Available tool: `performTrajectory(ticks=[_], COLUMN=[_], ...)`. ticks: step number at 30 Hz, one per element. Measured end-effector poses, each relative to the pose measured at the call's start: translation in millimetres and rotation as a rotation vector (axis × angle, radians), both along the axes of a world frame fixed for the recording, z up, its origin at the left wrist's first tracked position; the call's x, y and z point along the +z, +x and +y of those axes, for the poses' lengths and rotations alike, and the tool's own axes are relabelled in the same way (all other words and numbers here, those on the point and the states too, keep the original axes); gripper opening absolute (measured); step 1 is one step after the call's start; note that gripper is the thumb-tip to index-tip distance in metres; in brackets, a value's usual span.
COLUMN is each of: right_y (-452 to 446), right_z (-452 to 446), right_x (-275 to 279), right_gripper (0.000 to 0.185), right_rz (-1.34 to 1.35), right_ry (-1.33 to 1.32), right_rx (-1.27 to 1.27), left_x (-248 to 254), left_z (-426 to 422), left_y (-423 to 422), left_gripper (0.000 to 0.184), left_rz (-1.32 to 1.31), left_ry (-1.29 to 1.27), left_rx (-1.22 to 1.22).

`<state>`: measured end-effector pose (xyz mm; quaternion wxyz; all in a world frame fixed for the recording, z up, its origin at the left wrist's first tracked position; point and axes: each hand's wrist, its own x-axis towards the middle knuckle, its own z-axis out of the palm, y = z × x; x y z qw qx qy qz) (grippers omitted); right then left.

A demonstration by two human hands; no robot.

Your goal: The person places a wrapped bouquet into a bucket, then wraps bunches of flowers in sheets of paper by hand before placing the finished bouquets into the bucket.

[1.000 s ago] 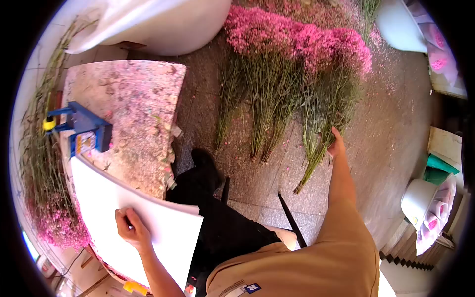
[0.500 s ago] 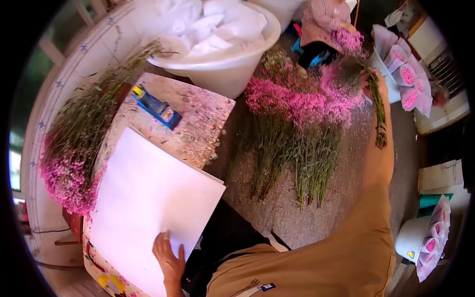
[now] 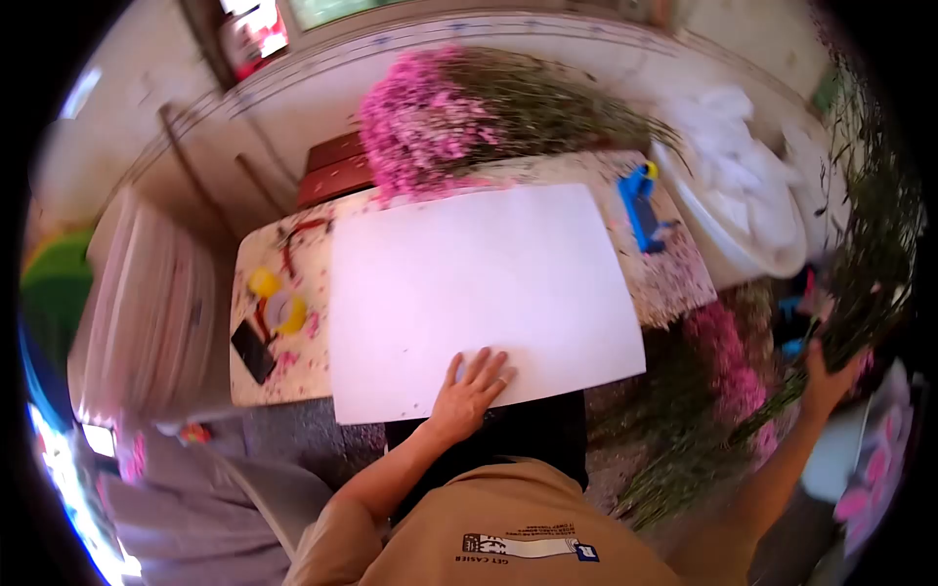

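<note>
My left hand [image 3: 469,396] lies flat with fingers spread near the front edge of the large white paper sheets [image 3: 479,283]. Out at the far right, my right hand [image 3: 827,379] is closed around a bunch of flowers [image 3: 874,244] with long green stems; the blossoms are mostly out of view or blurred. Behind the paper, a pile of pink flowers [image 3: 420,117] rests with its stems pointing right. On the table's right part stands a blue tape dispenser [image 3: 640,210].
The speckled table [image 3: 689,278] also bears yellow tape rolls [image 3: 283,311], a dark phone [image 3: 253,352] and red-handled cutters [image 3: 293,239]. A white tub [image 3: 718,230] with white wrapping stands at right. More pink flowers [image 3: 728,371] lie on the floor below.
My view has swung left to face the table. My right hand still grips the bunch, now raised at the right edge. My left hand remains on the paper.
</note>
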<state>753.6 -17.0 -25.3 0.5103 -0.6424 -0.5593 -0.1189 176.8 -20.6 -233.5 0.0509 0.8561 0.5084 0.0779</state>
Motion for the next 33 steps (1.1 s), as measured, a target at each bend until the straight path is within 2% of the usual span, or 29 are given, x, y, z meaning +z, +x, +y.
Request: performTrajectory(ticks=[2, 3, 6, 7, 9, 10, 11, 12, 15, 17, 19, 21, 23, 24, 25, 27, 29, 30, 31, 33], right_y=[-44.0, -49.3, -112.2, -139.4, -180.4, -188.1, -179.5, -175.1, -185.1, -177.0, -209.7, -222.4, -234.8, -236.7, -239.5, -264.2, -312.3, -337.5, -358.1, -389.7], right_z=[26.6, 46.0, 107.1, 120.5, 143.1, 160.9, 169.1, 177.4, 176.0, 184.3, 168.3, 176.5, 201.9, 210.0, 221.4, 241.2, 266.7, 283.5, 303.4, 346.4], right_x=[-26.0, -47.1, -98.6, -106.4, -128.9, -146.7, -161.9, -170.1, -147.8, -154.5, -121.5, -92.5, -57.3, -49.0, -44.3, -33.4, -26.4, -34.3, -51.3, -91.9], right_gripper=[0.067, 0.069, 0.073, 0.076, 0.081, 0.083, 0.085, 0.092, 0.100, 0.106, 0.117, 0.116, 0.103, 0.086, 0.086, 0.083, 0.082, 0.084, 0.087, 0.088], right_rz=[-0.106, -0.046, -0.172, -0.479, -0.749, -0.824, -0.886, -0.854, -0.854, -0.965, -0.935, -0.985, -0.719, -0.435, -0.445, 0.056, 0.122, 0.140, 0.161, 0.141], right_ry=[0.004, -0.114, -0.488, -0.585, -0.724, -0.670, -0.613, -0.575, -0.714, -0.668, -1.023, -1.056, -1.497, -1.498, -1.501, -1.231, -1.155, -1.147, -1.142, -1.198], right_rx=[-0.006, 0.040, 0.334, 0.351, 0.589, 0.599, 0.567, 0.539, 0.444, 0.367, 0.351, 0.344, 0.388, 0.496, 0.488, 0.719, 0.913, 0.963, 1.013, 1.122], left_x=[-5.9, -8.2, -17.1, -20.7, -24.9, -17.6, -27.1, -28.7, -14.5, -10.8, -11.7, -18.1, -13.6, -10.4, -10.0, -17.6, -34.3, -38.0, -32.3, -10.1], left_z=[-0.9, -1.8, -2.3, -1.8, -0.3, -7.5, -8.4, -11.6, -23.3, -27.0, -29.2, -28.5, -30.6, -29.9, -27.9, -23.3, -18.8, -16.8, -17.3, -20.3], left_y=[-14.1, -14.6, -14.1, -13.9, -14.1, -17.4, -19.9, -23.4, -38.9, -46.0, -53.3, -59.6, -71.6, -78.7, -85.2, -92.5, -95.2, -101.6, -109.5, -125.2], left_gripper=[0.070, 0.070, 0.068, 0.068, 0.069, 0.072, 0.076, 0.075, 0.072, 0.069, 0.064, 0.060, 0.057, 0.057, 0.057, 0.060, 0.068, 0.080, 0.080, 0.092], left_rz=[-0.122, -0.146, -0.186, -0.204, -0.254, -0.244, -0.231, -0.282, -0.404, -0.584, -0.692, -0.946, -1.038, -1.106, -1.169, -1.243, -1.712, -1.761, -1.773, -1.943], left_ry=[0.014, 0.027, 0.055, 0.063, -0.296, -0.251, -0.052, -0.053, -0.128, -0.257, -0.241, -0.334, -0.317, -0.411, -0.506, -0.602, -0.748, -0.811, -0.812, -0.929], left_rx=[-0.083, -0.028, -0.071, -0.020, -0.063, -0.083, -0.063, -0.052, -0.036, -0.035, -0.032, -0.014, 0.019, 0.101, 0.182, 0.240, 0.352, 0.363, 0.373, 0.420])
